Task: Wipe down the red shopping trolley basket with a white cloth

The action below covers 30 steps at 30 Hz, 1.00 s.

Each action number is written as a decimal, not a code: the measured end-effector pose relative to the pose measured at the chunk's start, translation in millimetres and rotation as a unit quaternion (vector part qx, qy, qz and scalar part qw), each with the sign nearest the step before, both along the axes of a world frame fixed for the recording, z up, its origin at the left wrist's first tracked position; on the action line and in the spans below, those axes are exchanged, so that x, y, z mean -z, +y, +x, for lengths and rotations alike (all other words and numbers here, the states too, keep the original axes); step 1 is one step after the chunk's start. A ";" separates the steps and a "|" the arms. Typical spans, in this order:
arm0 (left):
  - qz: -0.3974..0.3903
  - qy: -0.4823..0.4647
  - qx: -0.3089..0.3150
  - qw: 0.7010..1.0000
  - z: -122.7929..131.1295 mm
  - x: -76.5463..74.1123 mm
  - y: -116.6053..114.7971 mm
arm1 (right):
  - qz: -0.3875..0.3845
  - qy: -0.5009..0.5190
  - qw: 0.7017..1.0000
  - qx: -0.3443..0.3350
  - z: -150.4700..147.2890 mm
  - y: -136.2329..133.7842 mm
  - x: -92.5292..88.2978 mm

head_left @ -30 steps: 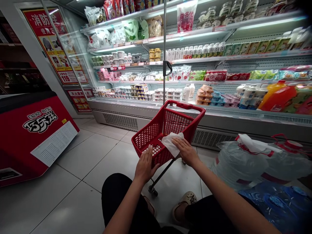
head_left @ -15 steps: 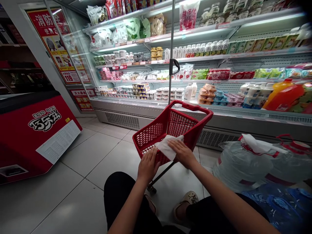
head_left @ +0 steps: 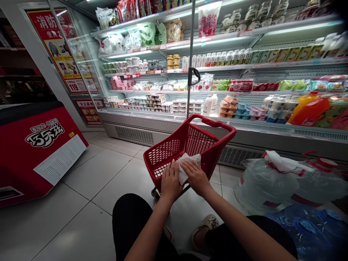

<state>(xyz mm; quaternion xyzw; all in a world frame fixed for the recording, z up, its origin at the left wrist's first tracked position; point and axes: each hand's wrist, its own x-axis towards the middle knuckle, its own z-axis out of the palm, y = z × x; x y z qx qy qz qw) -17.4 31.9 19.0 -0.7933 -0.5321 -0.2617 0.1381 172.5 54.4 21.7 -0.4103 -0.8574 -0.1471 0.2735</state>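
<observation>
A red shopping cart (head_left: 212,161) with a perforated basket stands between my knees and the cooler. My right hand (head_left: 198,178) presses a crumpled white cloth (head_left: 182,176) against the near side of the basket, its fingers lying over the top of the cloth. Beside it, my left hand (head_left: 171,183) rests on the cart's near rim with its fingers stretched out. Its fingertips point into the basket and lie close to the cloth's left edge. The palms of both hands are hidden. Through the grid, the basket's floor shows light tiles.
Behind the cart runs a refrigerated display (head_left: 174,119) stocked with dairy and drinks, with a glass-door handle (head_left: 194,76) in front. A red freezer chest (head_left: 46,152) stands left. Large bagged water bottles (head_left: 266,185) and blue water jugs (head_left: 307,228) sit close on my right.
My right hand and the cloth have shifted left and slightly down, nearer my left hand. The cloth looks more bunched. The cart has turned a little, its wheel now further left.
</observation>
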 end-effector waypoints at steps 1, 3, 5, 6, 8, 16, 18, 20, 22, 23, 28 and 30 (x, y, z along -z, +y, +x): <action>0.005 0.004 0.010 1.000 -0.8 0.5 0.2 | 0.001 -0.010 1.000 -0.010 1.7 -1.2 -1.5; 0.018 0.016 0.033 0.999 -8.1 1.4 -0.5 | 0.009 -0.028 0.999 -0.020 14.2 0.2 -5.6; 0.028 0.027 0.055 0.998 -18.4 1.2 -2.2 | 0.019 -0.037 0.999 -0.009 35.3 6.1 -10.7; 0.029 0.031 0.061 0.997 -22.9 0.6 -3.0 | 0.023 -0.040 0.999 0.005 47.5 10.3 -13.5; 0.027 0.032 0.064 0.997 -28.4 -1.0 -4.2 | 0.030 -0.042 0.998 0.040 71.6 19.7 -19.3; 0.019 0.018 0.074 0.997 -21.4 0.1 -4.5 | 0.051 -0.031 0.993 0.102 96.8 24.9 -24.6; 0.021 0.016 0.075 0.997 -22.5 0.4 -5.1 | 0.046 -0.036 0.994 0.092 94.0 18.4 -22.3; 0.020 0.020 0.080 0.996 -25.2 -0.5 -5.8 | 0.038 -0.049 0.996 0.071 97.9 16.3 -23.0; 0.018 0.023 0.085 0.996 -27.5 -1.8 -6.3 | 0.036 -0.057 0.995 0.066 109.1 21.3 -27.2; 0.018 0.023 0.087 0.996 -28.0 -2.4 -6.5 | 0.038 -0.056 0.995 0.075 116.6 26.2 -30.2; 0.023 0.011 0.087 0.996 -22.9 -2.3 -6.8 | 0.058 -0.036 0.988 0.140 144.1 51.9 -37.9; 0.023 0.008 0.084 0.996 -19.3 -1.7 -7.4 | 0.062 -0.024 0.986 0.151 138.3 53.6 -33.8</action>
